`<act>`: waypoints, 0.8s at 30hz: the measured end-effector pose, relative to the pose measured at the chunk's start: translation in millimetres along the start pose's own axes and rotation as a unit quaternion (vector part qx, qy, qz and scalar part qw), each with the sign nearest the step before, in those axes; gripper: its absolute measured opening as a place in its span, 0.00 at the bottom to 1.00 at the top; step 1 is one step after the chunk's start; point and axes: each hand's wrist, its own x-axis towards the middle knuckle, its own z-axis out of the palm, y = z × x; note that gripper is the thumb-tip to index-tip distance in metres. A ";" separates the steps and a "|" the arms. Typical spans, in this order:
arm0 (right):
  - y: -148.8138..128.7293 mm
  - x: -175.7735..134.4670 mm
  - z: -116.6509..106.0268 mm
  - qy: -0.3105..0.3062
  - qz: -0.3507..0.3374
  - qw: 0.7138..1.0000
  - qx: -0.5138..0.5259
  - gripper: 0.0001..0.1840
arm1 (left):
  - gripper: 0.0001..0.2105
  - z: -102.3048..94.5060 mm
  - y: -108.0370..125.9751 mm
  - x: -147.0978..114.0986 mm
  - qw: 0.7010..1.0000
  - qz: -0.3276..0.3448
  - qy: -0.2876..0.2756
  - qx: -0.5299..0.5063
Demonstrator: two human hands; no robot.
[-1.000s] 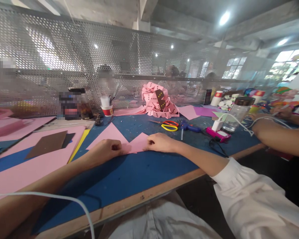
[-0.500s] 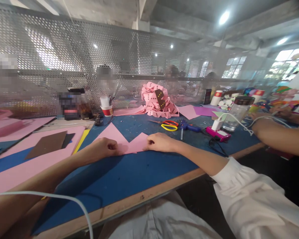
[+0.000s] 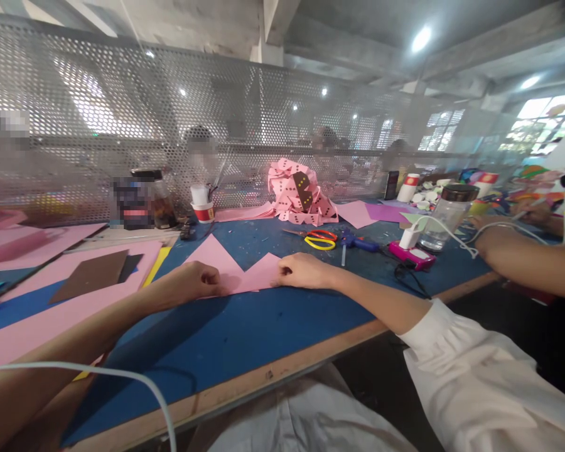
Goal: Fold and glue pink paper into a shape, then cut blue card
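A pink sheet of paper [image 3: 245, 280], with two pointed corners rising at its far side and a V-shaped dip between them, lies on the blue table [image 3: 273, 333]. My left hand [image 3: 198, 280] has its fingers curled at the sheet's near left edge, pinching it. At the right end, my right hand [image 3: 302, 271] grips the paper with thumb and fingers bent together. Scissors [image 3: 321, 239] with red and yellow handles lie beyond my right hand, beside a blue glue gun [image 3: 359, 240].
A pile of dotted pink paper pieces [image 3: 287, 185] stands at the back against the perforated metal screen [image 3: 136, 119]. Pink and brown sheets [image 3: 91, 275] lie at left. A paper cup [image 3: 202, 212], a magenta power strip [image 3: 412, 256], a clear jar [image 3: 445, 216] and another person's arm [image 3: 527, 254] are around.
The view has shifted very slightly. Both hands keep their places on the pink paper, and nothing else has visibly moved.
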 end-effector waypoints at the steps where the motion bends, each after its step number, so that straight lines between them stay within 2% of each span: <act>1: -0.4 -0.2 -0.9 -0.003 0.000 1.000 0.000 0.18 | 0.19 -0.1 0.4 -0.1 1.000 -0.001 0.001 0.001; 7: -1.7 -1.2 -5.2 -0.021 0.005 1.000 -0.004 0.18 | 0.20 -0.1 2.8 0.2 1.000 -0.013 0.005 0.008; 14: -3.7 -1.8 -6.2 -0.021 0.018 0.999 -0.020 0.22 | 0.20 -0.4 7.5 -0.3 0.999 -0.025 0.009 0.018; 24: -1.4 -1.2 -4.8 -0.018 0.026 0.999 -0.024 0.22 | 0.20 0.1 5.6 -0.4 0.999 -0.011 0.008 0.033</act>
